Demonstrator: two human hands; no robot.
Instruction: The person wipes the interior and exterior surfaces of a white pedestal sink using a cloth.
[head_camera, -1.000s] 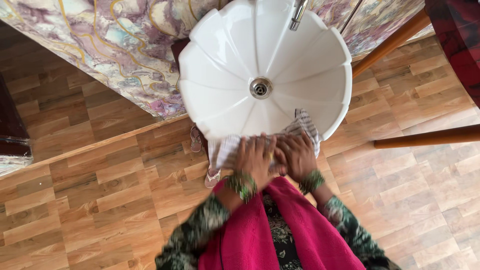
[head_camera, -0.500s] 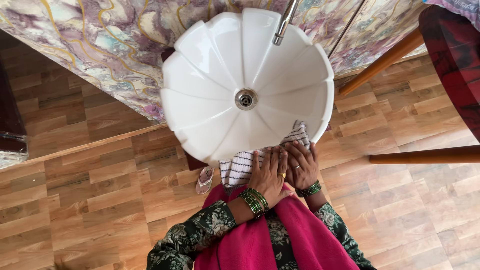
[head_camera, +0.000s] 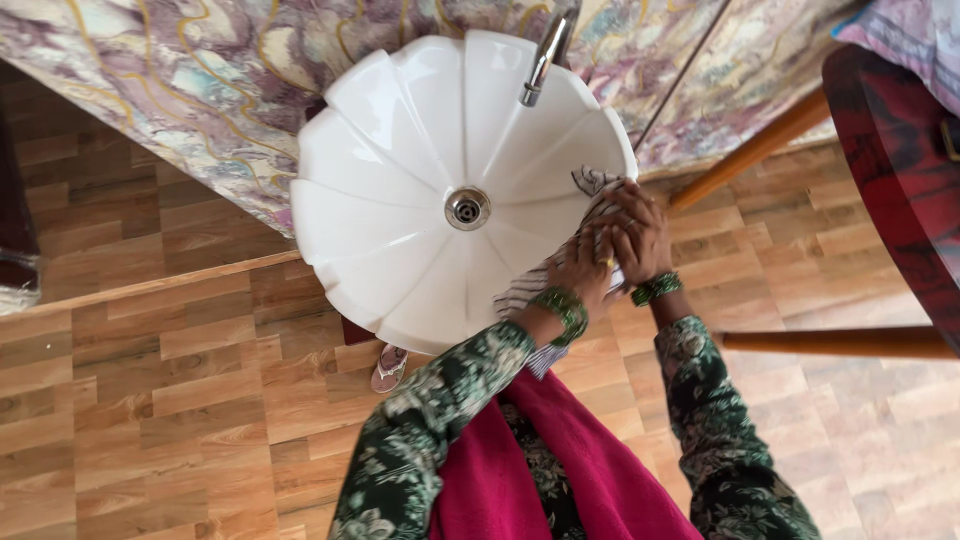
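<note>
White scalloped ceramic basin (head_camera: 400, 190): both hands press a striped white cloth (head_camera: 590, 215) on its rim right of the drain, left hand (head_camera: 578, 268) and right hand (head_camera: 640, 240) fingers flat together; the rest looks clean.

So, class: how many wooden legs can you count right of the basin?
2: one wooden leg slants beside the basin; the other wooden leg lies lower, near the right sleeve. More may be hidden.

I see a glossy white ceramic basin (head_camera: 400, 200), smooth and fluted, under a polished metal tap (head_camera: 541, 55). A soft striped woven cloth (head_camera: 590, 215) lies on its right rim. The floor (head_camera: 170, 390) is matt wood-grain plank; the wall (head_camera: 200, 90) is shiny veined marble.
</note>
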